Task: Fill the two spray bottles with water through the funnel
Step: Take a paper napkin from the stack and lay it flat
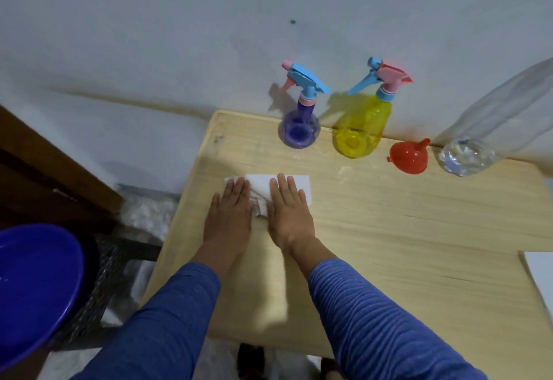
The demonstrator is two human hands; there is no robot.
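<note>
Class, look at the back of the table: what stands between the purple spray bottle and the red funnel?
The yellow spray bottle stands between the purple spray bottle and the red funnel, seen in the head view.

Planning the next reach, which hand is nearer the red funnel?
Right. The right hand lies on the white tissue, below-left of the red funnel; the left hand lies farther left.

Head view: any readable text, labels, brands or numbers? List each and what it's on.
None readable.
Purple spray bottle: no label shows.
Yellow spray bottle: no label shows.
Red funnel: plain.
Clear plastic bottle: no label visible.
White tissue under both hands: blank.
</note>
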